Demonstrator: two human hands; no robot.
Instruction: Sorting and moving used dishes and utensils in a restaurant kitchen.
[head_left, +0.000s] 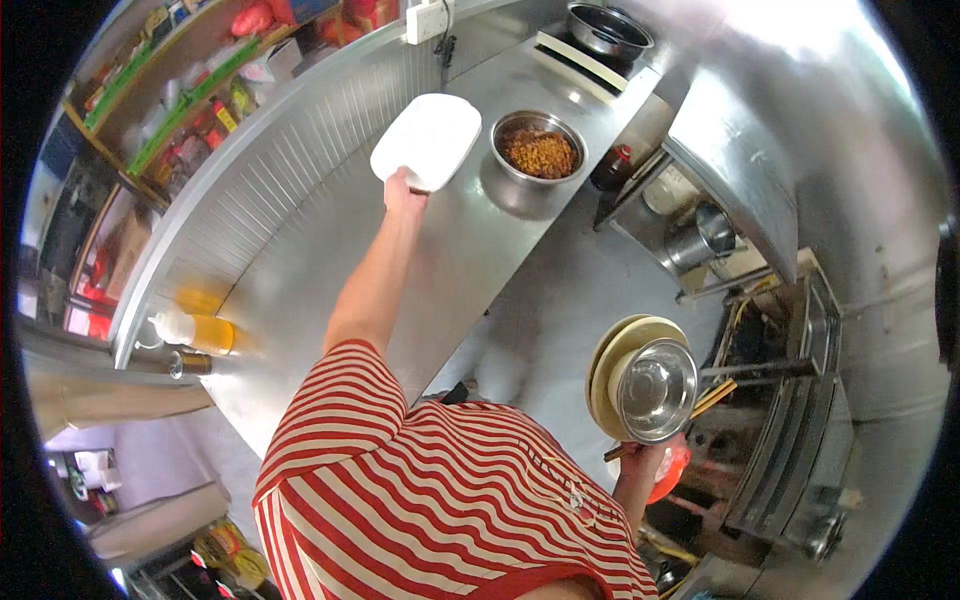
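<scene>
My left hand (405, 193) grips the near edge of a white rectangular plate (427, 139) with rounded corners, over the steel counter (337, 247). Right of the plate, on the counter, a steel bowl (517, 171) holds brown crumbly food (541, 152). My right hand (646, 454), out over the floor, holds a stack of dishes from below. A shiny steel bowl (658, 391) sits on top, nested in cream-coloured bowls (606, 386). Wooden chopsticks (715, 398) stick out beside that hand. Close under it shows a red item (670, 480), its kind unclear.
A black pan (611, 34) stands at the counter's far end. A squeeze bottle (196, 332) of yellow liquid and a small jar (189, 364) are at the left end. Cooking equipment (780, 450) lines the right. Packed shelves (195, 97) rise beyond the low partition.
</scene>
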